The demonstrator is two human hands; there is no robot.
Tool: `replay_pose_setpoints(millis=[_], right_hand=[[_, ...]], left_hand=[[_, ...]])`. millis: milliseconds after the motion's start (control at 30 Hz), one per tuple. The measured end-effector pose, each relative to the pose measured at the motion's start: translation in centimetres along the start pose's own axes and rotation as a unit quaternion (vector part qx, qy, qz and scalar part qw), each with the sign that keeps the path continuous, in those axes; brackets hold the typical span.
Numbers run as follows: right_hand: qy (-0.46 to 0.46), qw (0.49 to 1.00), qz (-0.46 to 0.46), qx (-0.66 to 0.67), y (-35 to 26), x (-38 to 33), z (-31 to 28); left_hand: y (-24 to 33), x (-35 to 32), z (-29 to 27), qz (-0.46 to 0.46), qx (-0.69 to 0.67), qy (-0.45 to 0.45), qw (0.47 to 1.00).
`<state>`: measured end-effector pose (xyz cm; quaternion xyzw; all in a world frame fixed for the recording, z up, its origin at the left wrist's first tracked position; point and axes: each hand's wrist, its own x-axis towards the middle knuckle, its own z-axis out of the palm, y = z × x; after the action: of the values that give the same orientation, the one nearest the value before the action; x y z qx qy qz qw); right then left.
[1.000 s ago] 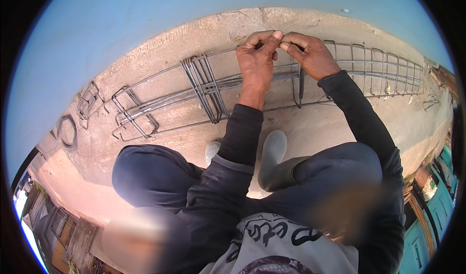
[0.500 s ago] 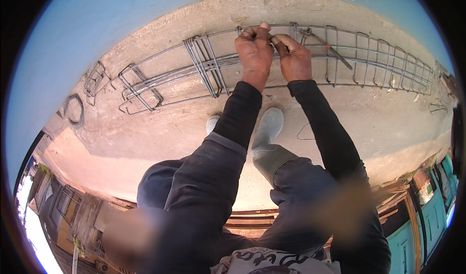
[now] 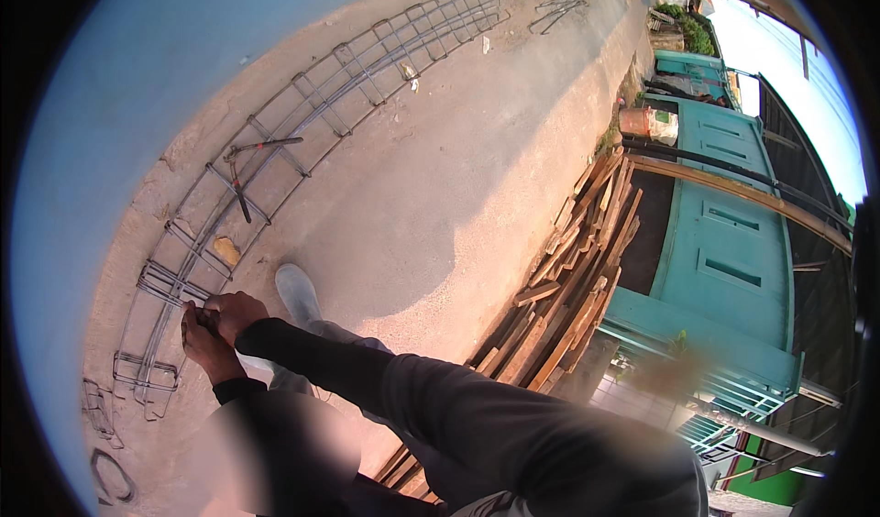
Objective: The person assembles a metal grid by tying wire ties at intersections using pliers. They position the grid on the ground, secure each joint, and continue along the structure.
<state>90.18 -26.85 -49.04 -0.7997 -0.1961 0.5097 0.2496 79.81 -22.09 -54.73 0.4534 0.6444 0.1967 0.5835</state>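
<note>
A long rebar cage [image 3: 312, 104] lies on the concrete along the foot of a pale blue wall [image 3: 119, 86]. It runs from lower left to upper right. My left hand [image 3: 205, 347] and my right hand [image 3: 236, 312] are pressed together at the cage's near end, next to a bundle of closely spaced stirrups [image 3: 165, 283]. Both have their fingers closed around a bar there. What lies between the fingers is hidden. A long-handled tool with red grips [image 3: 246, 164] rests on the cage farther along, away from both hands. My dark sleeves come in from the lower right.
My pale shoe [image 3: 296, 292] stands on the concrete just right of my hands. A stack of wooden planks [image 3: 559, 279] leans at the right, in front of a teal gate [image 3: 724, 242]. Loose bent stirrups [image 3: 110, 471] lie at the lower left, and more rebar pieces [image 3: 555, 8] at the far end.
The view has swung round, so the cage now runs diagonally and my hands sit at the lower left. They have stayed together on the cage, now by the stirrup bundle.
</note>
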Motion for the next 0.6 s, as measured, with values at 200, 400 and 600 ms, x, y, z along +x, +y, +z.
replay_pose_setpoints(millis=[200, 400, 600], right_hand=[[0.036, 0.996, -0.050, 0.069, 3.8, -5.7, 3.9], [-0.094, 0.863, 0.213, 0.448, 6.6, -10.7, 1.6], [-0.032, 0.860, 0.210, 0.464, 8.7, -11.4, 3.1]], left_hand=[[0.2, -4.5, -5.4, 0.125, 0.123, -0.186, 0.967], [2.0, -5.9, -10.1, -0.238, -0.038, -0.109, 0.964], [-3.6, -2.3, -13.5, -0.236, 0.043, -0.085, 0.967]])
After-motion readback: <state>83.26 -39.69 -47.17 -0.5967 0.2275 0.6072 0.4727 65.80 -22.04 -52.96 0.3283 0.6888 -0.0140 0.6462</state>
